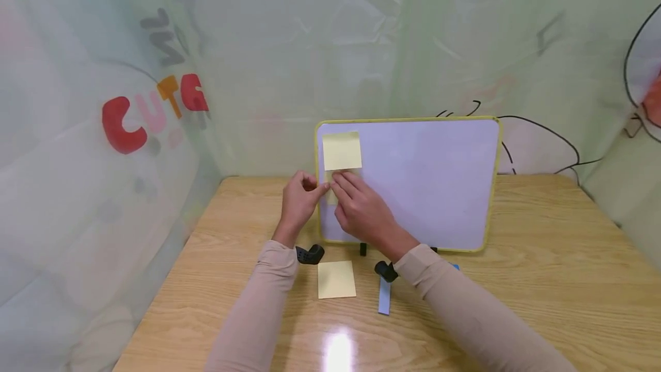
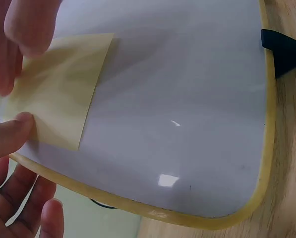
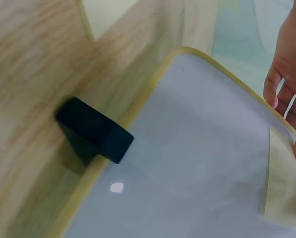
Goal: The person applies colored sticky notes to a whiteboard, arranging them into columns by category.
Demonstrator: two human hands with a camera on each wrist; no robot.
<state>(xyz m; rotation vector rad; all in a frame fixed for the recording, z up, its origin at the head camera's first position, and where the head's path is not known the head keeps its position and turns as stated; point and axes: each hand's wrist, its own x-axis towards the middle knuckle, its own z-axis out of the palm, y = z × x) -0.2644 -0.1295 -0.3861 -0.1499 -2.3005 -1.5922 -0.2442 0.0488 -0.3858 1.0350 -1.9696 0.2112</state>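
A yellow-edged whiteboard (image 1: pixel 428 182) stands upright on the table. One pale yellow sticky note (image 1: pixel 342 151) is on its upper left part; a second sticky note (image 2: pixel 63 99) lies flat against the board just below, partly covered by both hands. My left hand (image 1: pixel 300 202) grips the board's left edge, thumb (image 2: pixel 11 134) on the front over the second note's margin, fingers round past the frame. My right hand (image 1: pixel 366 211) presses that note with extended fingers (image 2: pixel 31 25), palm toward the board. In the right wrist view only part of this note shows, under the left thumb.
On the wooden table (image 1: pixel 232 234) before the board lie a yellow sticky pad (image 1: pixel 337 280) and a blue strip (image 1: pixel 384 297), with a blue item (image 1: pixel 454 266) partly behind the right sleeve. Black feet (image 3: pixel 95 130) hold the board's lower edge. Printed curtains hang behind.
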